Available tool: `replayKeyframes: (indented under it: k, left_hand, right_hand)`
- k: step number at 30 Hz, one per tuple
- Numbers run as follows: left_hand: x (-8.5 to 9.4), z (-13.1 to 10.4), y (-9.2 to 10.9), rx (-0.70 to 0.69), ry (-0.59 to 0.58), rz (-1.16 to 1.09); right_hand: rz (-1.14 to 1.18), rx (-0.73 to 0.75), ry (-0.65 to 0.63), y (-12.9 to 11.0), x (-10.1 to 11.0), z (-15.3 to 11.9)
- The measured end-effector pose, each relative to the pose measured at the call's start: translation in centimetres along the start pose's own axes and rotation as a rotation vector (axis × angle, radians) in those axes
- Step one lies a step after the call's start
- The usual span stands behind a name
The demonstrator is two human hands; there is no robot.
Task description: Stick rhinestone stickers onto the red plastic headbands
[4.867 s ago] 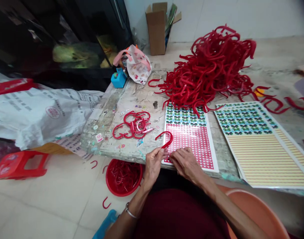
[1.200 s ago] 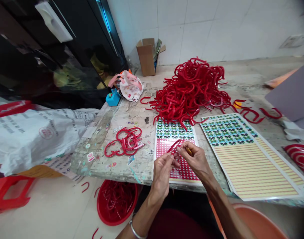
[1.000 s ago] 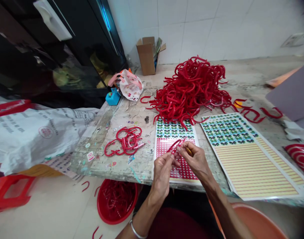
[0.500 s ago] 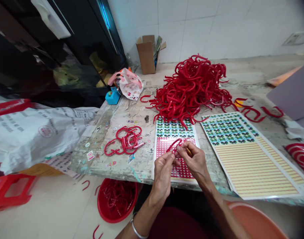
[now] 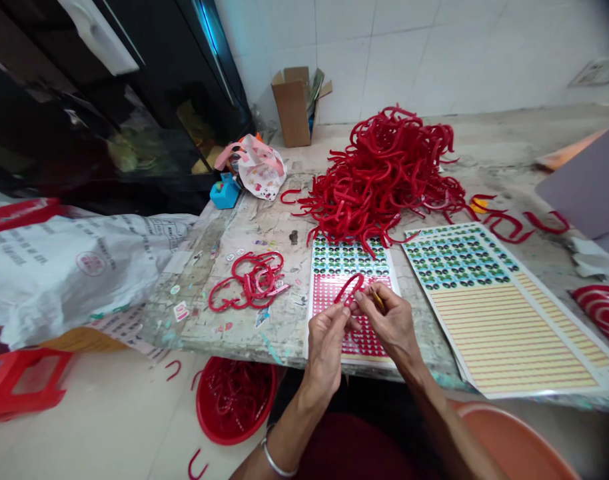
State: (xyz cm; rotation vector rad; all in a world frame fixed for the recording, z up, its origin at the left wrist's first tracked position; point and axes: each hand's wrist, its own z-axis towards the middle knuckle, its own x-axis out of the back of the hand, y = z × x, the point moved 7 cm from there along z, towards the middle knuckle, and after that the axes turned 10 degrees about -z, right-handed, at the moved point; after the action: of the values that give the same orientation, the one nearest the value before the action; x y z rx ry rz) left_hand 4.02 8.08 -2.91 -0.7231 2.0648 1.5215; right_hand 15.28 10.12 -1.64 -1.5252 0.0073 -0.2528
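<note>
A red U-shaped band [image 5: 351, 287], its curve pointing away from me, is pinched at its near end in my left hand [image 5: 325, 340]. My right hand [image 5: 390, 323] is closed, with thumb and fingertips meeting the left fingertips at the band. A small gold-coloured tool [image 5: 378, 301] pokes out between the right fingers; its kind and tip are hidden. Beneath both hands lies a sticker sheet [image 5: 322, 293] with green-and-black rows at the top and small red-pink shapes below. Further back, a big heap of similar red bands [image 5: 384, 177] covers the sheet's far edge.
Left of the sheet lies a small tangle of red bands [image 5: 257, 283]. Yellow-striped sticker sheets [image 5: 509, 333] are at the right. Below the table edge stand a red basin [image 5: 234, 437] holding bands and an orange tub [image 5: 504, 440]. A cardboard box [image 5: 292, 110] stands by the wall.
The band's loop now shows more clearly above my fingers, and more of the gold-coloured tool is visible in my right hand. Both hands stay in nearly the same spot.
</note>
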Motion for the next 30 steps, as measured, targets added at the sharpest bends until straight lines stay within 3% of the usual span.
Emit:
replayKeyframes:
  k: [11, 17, 24, 30]
  left_hand:
    - [0.2, 0.1, -0.2, 0.004, 0.01, 0.041]
    - [0.4, 0.6, 0.1, -0.074, 0.009, 0.139]
    - [0.7, 0.7, 0.6, -0.196, 0.076, 0.414]
    - [0.7, 0.6, 0.9, -0.234, 0.093, 0.491]
  right_hand:
    - [-0.241, 0.137, 0.04, -0.8, 0.3, -0.1]
    - [-0.319, 0.199, 0.04, -1.2, 0.3, -0.3]
    - [-0.371, 0.312, 0.276, -2.0, 1.4, -1.3]
    - [-0.422, 0.319, 0.387, -1.4, 1.3, -2.2]
